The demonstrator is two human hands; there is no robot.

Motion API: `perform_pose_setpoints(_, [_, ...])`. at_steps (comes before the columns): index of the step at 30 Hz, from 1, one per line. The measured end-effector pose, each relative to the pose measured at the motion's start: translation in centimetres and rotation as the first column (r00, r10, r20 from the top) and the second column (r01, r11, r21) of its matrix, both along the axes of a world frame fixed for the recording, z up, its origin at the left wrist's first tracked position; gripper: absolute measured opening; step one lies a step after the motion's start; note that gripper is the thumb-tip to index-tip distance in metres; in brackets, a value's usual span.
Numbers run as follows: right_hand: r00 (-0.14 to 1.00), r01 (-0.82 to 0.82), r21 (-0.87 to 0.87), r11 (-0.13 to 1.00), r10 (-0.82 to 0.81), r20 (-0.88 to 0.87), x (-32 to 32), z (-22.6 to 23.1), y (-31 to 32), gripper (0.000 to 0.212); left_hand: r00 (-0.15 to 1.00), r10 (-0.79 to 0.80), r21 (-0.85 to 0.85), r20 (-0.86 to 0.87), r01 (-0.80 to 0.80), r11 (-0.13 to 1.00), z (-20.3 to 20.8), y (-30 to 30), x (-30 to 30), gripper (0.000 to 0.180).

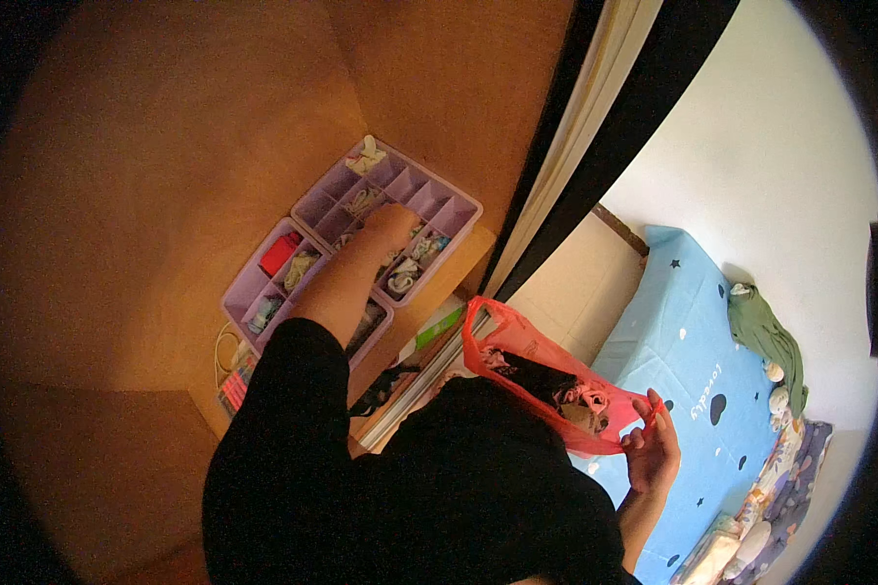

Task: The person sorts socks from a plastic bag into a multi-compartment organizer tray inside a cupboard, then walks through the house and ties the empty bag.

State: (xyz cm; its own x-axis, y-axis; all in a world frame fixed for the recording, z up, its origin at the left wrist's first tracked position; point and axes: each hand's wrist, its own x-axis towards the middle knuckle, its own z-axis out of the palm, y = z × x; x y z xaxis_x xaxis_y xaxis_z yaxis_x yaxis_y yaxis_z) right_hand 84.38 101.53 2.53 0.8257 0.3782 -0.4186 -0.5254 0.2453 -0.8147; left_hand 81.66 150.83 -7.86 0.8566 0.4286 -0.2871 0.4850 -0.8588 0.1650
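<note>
My left arm reaches across a lilac compartment organizer (461, 202). My left hand (392, 226) is down over its middle compartments, and its fingers are hidden from view. Rolled, light-coloured cloth items (403, 280) lie in compartments beside the hand. On the other side, my right hand (654, 450) grips the edge of a translucent red plastic bag (517, 336), pinching it between the fingers. The bag hangs with its mouth spread, and dark and pinkish items (576, 395) show inside it.
A second lilac organizer (239, 297) adjoins the first, with a red item (280, 253) in it. Both sit on a shelf in a wooden cabinet (195, 146). The sliding-door frame (556, 156) stands between cabinet and room. At right is a bed with a blue sheet (683, 322) and green cloth (771, 336).
</note>
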Motion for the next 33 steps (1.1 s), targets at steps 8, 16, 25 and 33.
perform_pose_setpoints(8, [0.999, 0.048, 0.004, 0.999, -0.048, 0.002, -0.9, -0.1, -0.5, 0.047, 0.236, 0.959, -0.973, 0.155, 0.202, 0.107, -2.2, 10.5, -6.6, 0.028])
perform_pose_setpoints(16, [1.000, -0.019, -0.022, 1.000, 0.019, 0.014, -0.3, 0.5, 1.2, 0.047, 0.990, -0.021, 0.070, 0.143, 0.011, 0.998, -1.6, 0.8, -0.6, 0.032])
perform_pose_setpoints(25, [0.999, 0.048, -0.019, 0.999, -0.049, -0.010, -0.3, 0.3, 0.7, 0.044, 0.990, 0.126, -0.086, 0.070, -0.120, 0.989, 1.3, 5.9, -0.9, 0.021])
perform_pose_setpoints(33, [1.000, 0.025, -0.001, 1.000, -0.025, 0.008, -0.5, 1.3, 1.8, 0.046, 0.974, 0.218, -0.095, 0.065, -0.212, 0.973, -1.7, 6.4, -0.1, 0.021])
